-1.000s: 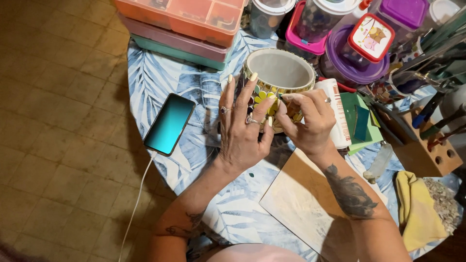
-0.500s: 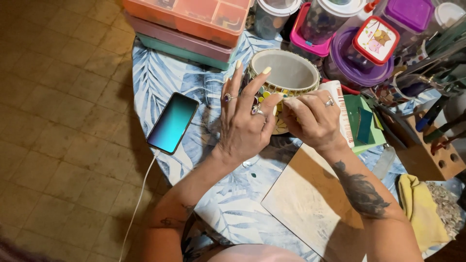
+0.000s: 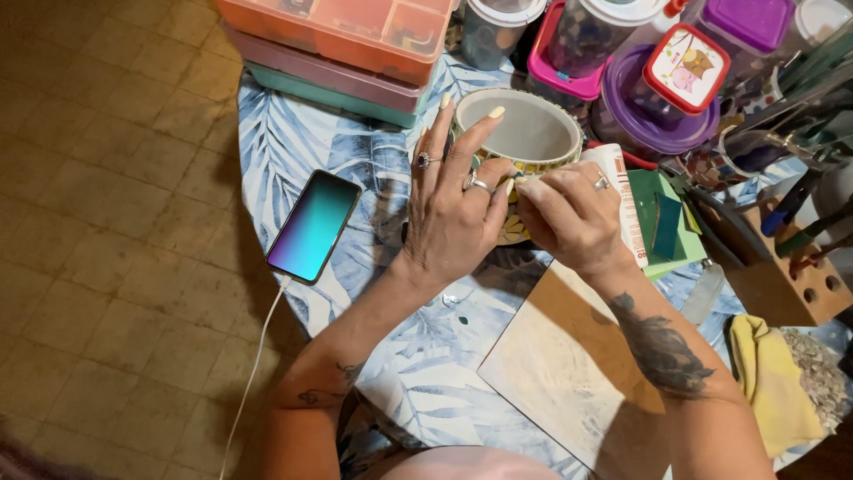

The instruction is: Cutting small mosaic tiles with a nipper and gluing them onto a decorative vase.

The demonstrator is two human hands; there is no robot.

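Observation:
A round pot (image 3: 533, 133) with a pale inside and a mosaic-tiled outer wall stands on the leaf-print tablecloth (image 3: 302, 133). My left hand (image 3: 453, 204) rests against the pot's near side, fingers spread, two reaching up to the rim. My right hand (image 3: 569, 213) is pinched at the pot's wall beside the left thumb, fingertips closed on something too small to make out. A white glue tube (image 3: 626, 200) lies just right of the right hand.
A lit phone (image 3: 313, 226) on a white cable lies left. Stacked orange, pink and teal plastic boxes (image 3: 355, 44) sit behind. Lidded jars (image 3: 622, 53) crowd the back right. A wooden board (image 3: 569, 373) lies near me, green tiles (image 3: 666, 222), a wooden tool block (image 3: 782, 276) and yellow cloth (image 3: 773, 382) at right.
Both hands have slid lower on the pot's near wall. The left fingers have spread and straightened up toward the rim; the right fingertips have pinched together beside the left thumb.

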